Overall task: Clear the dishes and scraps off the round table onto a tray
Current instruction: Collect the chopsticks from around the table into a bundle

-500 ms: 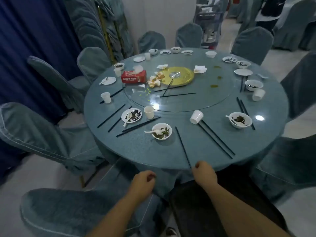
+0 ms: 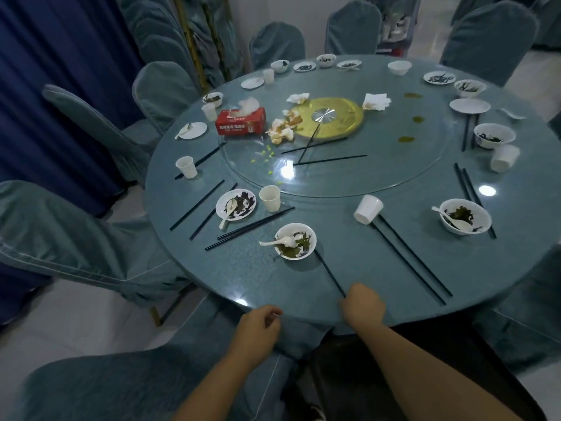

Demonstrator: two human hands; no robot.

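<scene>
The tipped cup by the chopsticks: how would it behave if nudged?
Lying on its side, the cup probably rolls, curving since it tapers. It looks thin and disposable, so likely light and easily crushed. The glossy table may let it slide.

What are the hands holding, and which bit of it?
The right hand seems to pinch the near end of a black chopstick; the fingers hide the exact hold. The left hand is curled and holds nothing.
</scene>
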